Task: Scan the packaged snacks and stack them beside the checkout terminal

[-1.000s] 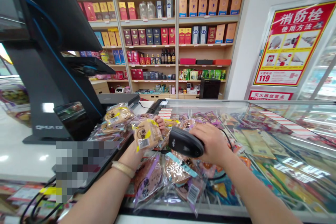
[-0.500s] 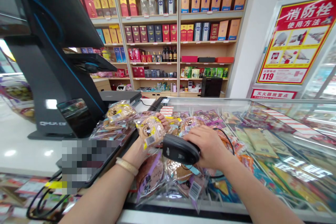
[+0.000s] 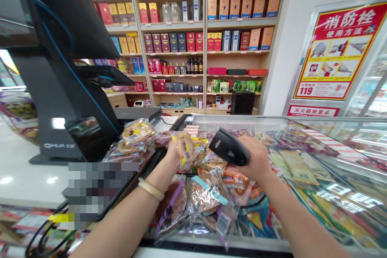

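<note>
My left hand [image 3: 173, 154] grips a clear snack packet with yellow print [image 3: 184, 151], held above the glass freezer top; the packet hides most of the fingers. To its right, my right hand [image 3: 256, 154] is wrapped round a black barcode scanner [image 3: 229, 147], whose head points left toward the packet with a gap between them. Below the hands lie large clear packets of round flat biscuits [image 3: 207, 193], some with purple and blue strips. More such packets [image 3: 136, 135] are piled at the left, beside the till stand.
A dark till with a screen [image 3: 66, 68] rises at the left on a white counter [image 3: 18, 177]. Black cables [image 3: 39, 225] hang at its edge. The glass-topped freezer [image 3: 302, 161] stretches right. Shelves of boxes and bottles [image 3: 181, 64] stand behind.
The scanner has moved right and up, away from the packet. My left hand has shifted slightly right and turned the packet more edge-on. More of the biscuit packets below now shows.
</note>
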Demonstrator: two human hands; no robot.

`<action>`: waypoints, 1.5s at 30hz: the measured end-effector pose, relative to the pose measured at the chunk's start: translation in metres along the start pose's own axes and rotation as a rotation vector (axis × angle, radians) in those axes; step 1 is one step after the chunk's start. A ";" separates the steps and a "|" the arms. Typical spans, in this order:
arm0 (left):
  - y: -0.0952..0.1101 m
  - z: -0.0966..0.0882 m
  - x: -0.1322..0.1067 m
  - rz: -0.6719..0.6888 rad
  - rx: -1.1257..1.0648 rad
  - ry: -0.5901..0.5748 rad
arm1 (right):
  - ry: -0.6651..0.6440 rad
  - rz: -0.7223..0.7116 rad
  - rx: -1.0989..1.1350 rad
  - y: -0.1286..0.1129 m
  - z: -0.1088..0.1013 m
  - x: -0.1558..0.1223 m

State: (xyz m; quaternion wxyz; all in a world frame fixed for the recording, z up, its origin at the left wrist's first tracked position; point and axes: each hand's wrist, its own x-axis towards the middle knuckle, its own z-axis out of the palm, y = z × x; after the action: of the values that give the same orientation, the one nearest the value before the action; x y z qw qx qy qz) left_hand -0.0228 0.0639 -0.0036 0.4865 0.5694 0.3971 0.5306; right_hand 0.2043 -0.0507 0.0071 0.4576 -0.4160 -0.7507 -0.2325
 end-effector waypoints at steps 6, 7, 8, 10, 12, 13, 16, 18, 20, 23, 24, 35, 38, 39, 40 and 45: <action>0.005 0.037 0.010 0.129 0.293 0.252 | 0.207 0.176 -0.098 0.026 -0.002 -0.007; 0.005 0.039 0.012 0.157 0.448 0.252 | 0.218 0.185 -0.105 0.028 -0.002 -0.008; 0.004 0.039 0.013 0.166 0.588 0.231 | 0.218 0.185 -0.111 0.029 -0.002 -0.008; 0.003 0.033 0.016 0.135 0.755 0.167 | 0.199 0.171 -0.120 0.030 -0.001 -0.009; 0.002 0.021 0.019 0.122 0.823 0.148 | 0.175 0.153 -0.121 0.030 0.000 -0.009; 0.002 0.013 0.020 0.141 0.848 0.164 | 0.167 0.146 -0.122 0.030 0.001 -0.009; 0.002 -0.017 0.024 0.254 1.021 0.262 | 0.148 0.134 -0.128 0.027 0.002 -0.009; 0.000 -0.035 0.026 0.273 1.197 0.270 | 0.130 0.125 -0.128 0.025 0.003 -0.008; -0.004 -0.048 0.026 0.249 1.341 0.238 | 0.115 0.117 -0.126 0.024 0.004 -0.008; -0.013 -0.056 0.025 0.198 1.438 0.213 | 0.097 0.109 -0.124 0.023 0.005 -0.010; -0.014 -0.057 0.025 0.183 1.436 0.211 | 0.089 0.108 -0.125 0.023 0.006 -0.010; 0.009 -0.044 0.017 0.341 0.836 0.298 | 0.074 0.104 -0.121 0.022 0.007 -0.011; 0.017 -0.031 0.014 0.396 0.319 0.315 | 0.078 0.099 -0.108 0.022 0.005 -0.010; 0.020 -0.027 0.013 0.353 0.121 0.303 | 0.080 0.097 -0.101 0.022 0.005 -0.010; 0.024 -0.024 0.012 0.283 -0.079 0.285 | 0.082 0.094 -0.093 0.022 0.004 -0.010; 0.039 -0.019 0.002 -0.189 -0.792 0.024 | 0.043 0.058 -0.004 0.015 0.002 -0.007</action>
State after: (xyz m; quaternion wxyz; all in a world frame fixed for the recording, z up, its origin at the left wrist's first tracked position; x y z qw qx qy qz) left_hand -0.0434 0.0601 0.0338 0.7102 0.2927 0.2182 0.6019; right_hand 0.2174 -0.0436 -0.0006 0.4794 -0.4334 -0.7278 -0.2294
